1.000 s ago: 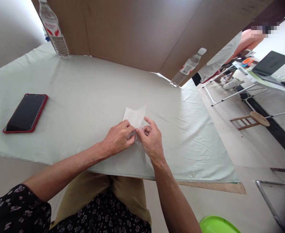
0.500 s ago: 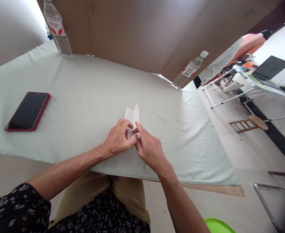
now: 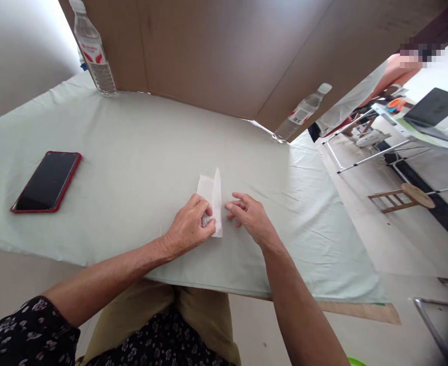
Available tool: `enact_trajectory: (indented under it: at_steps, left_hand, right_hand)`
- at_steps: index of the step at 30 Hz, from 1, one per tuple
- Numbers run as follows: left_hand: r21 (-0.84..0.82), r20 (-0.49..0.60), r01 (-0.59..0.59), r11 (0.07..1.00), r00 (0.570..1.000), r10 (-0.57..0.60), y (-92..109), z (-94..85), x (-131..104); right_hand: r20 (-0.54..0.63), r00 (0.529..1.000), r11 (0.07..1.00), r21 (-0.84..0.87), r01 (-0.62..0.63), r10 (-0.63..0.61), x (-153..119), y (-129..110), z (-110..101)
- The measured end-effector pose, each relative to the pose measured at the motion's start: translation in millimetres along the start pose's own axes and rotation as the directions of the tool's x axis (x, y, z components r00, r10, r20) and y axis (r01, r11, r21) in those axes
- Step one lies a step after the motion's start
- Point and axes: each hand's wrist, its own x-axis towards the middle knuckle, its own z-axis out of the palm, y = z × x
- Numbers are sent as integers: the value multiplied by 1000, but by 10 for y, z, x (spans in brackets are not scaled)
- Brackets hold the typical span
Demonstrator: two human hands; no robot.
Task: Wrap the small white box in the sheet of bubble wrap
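A white paper or tissue strip (image 3: 217,195) with a raised fold along its right side lies on the pale green cloth (image 3: 140,152). My left hand (image 3: 191,221) is closed at the strip's near left part, thumb and fingers around a small crumpled, whitish translucent piece (image 3: 205,219). That piece is mostly hidden by the fingers. To the right of the strip, my right hand (image 3: 249,216) hovers with fingers apart and nothing in them, not touching the paper.
A phone in a red case (image 3: 46,181) lies at the left. Two water bottles (image 3: 96,56) (image 3: 302,114) stand against a large brown cardboard panel (image 3: 209,56). Beyond the right edge are a laptop (image 3: 435,109) on a side table, a wooden stool (image 3: 416,195) and part of a person (image 3: 399,71).
My right hand has let go and moved right, away from the paper, its fingers now spread. More of the strip's near end shows. My left hand stays closed at the same spot.
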Motion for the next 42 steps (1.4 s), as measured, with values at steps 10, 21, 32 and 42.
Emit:
enact_trajectory:
  at_steps: [10, 21, 32, 42]
  left_hand:
    - [335, 12, -288, 897, 953, 302, -30, 21, -42]
    - [186, -9, -216, 959, 975, 222, -80, 12, -7]
    - [185, -158, -63, 981, 983, 93, -145, -54, 13]
    - [-230, 152, 73, 970, 988, -38, -165, -162, 85]
  right_hand:
    - [134, 991, 997, 73, -37, 27, 435, -50, 249]
    - [117, 976, 941, 309, 139, -182, 424, -74, 313]
    - [124, 832, 835, 199, 512, -540, -123, 80, 148]
    - [139, 745, 721, -190, 666, -652, -248, 266, 179]
